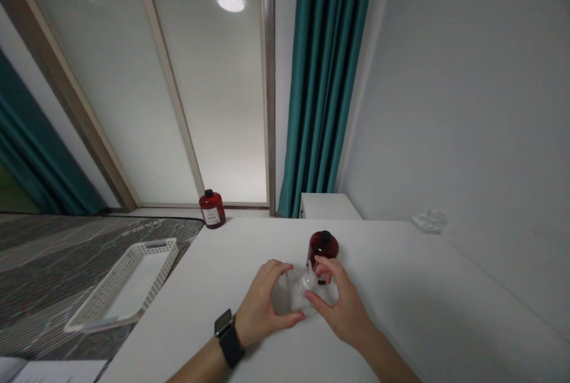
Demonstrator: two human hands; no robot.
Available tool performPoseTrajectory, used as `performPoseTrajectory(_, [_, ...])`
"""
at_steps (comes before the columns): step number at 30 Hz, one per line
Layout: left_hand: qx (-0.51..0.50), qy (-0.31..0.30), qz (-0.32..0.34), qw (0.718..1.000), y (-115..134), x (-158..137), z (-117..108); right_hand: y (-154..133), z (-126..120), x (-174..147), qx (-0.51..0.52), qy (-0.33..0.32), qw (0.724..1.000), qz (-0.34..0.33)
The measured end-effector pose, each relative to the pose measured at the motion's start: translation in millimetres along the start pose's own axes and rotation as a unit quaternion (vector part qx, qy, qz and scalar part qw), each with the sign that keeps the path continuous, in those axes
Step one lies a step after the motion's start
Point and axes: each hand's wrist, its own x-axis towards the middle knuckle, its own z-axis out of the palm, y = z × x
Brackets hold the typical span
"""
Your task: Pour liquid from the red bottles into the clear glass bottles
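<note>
A clear, square-looking pump bottle [296, 298] with a whitish pump head [308, 279] stands on the white table [276, 359]. My left hand [262, 300], with a dark watch on its wrist, is curved around the bottle's left side, thumb in front and fingers behind. From the right, the thumb and fingers of my right hand [341, 303] close about the pump head. Just behind my right fingers stands a dark red bottle [324, 244] with a black cap, its lower part partly hidden by the hand.
Another red bottle [212, 211] with a white label stands at the table's far left corner. Crumpled clear plastic [428, 221] lies by the right wall. Left of the table, a white perforated basket [118, 325] rests on a grey patterned surface [40, 252].
</note>
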Motion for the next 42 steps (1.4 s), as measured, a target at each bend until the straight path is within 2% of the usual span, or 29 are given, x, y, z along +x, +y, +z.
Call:
performPoseTrajectory(6, [0.020,0.022,-0.010,1.000,-2.1,1.3,-1.2,-2.1,14.8,-0.8,0.043,0.007,0.998,0.046])
performPoseTrajectory(10, [0.047,0.037,-0.003,0.998,-2.7,0.4,-0.7,-2.1,24.8,0.3,0.033,0.018,0.997,0.074])
performPoseTrajectory(16, [0.072,0.052,0.005,0.996,-3.7,0.8,1.5,-6.3,29.0,8.8,0.008,0.004,0.998,0.058])
performPoseTrajectory(22, [0.032,0.072,-0.031,0.996,-2.5,6.3,-4.4,-17.5,29.2,24.5,-0.008,-0.010,0.999,0.040])
performPoseTrajectory(29, [-0.124,0.007,-0.076,0.989,-10.8,7.6,-8.8,-14.0,34.7,8.2,0.066,0.021,0.997,0.035])
performPoseTrajectory(34, [-0.202,-0.036,-0.079,0.976,-8.5,9.5,-9.2,-10.8,27.6,-5.4,0.110,0.034,0.990,0.086])
performPoseTrajectory(37, [-0.249,-0.077,-0.071,0.963,-4.1,9.7,-7.2,-14.7,25.1,-5.0,0.175,0.011,0.979,0.101])
performPoseTrajectory(40, [-0.202,-0.063,-0.055,0.976,-2.4,7.6,-3.8,-15.9,27.1,-2.8,0.210,-0.015,0.972,0.107])
performPoseTrajectory(42, [-0.130,-0.028,-0.045,0.990,-2.3,5.5,-2.0,-13.4,30.5,-1.9,0.193,0.009,0.975,0.113])
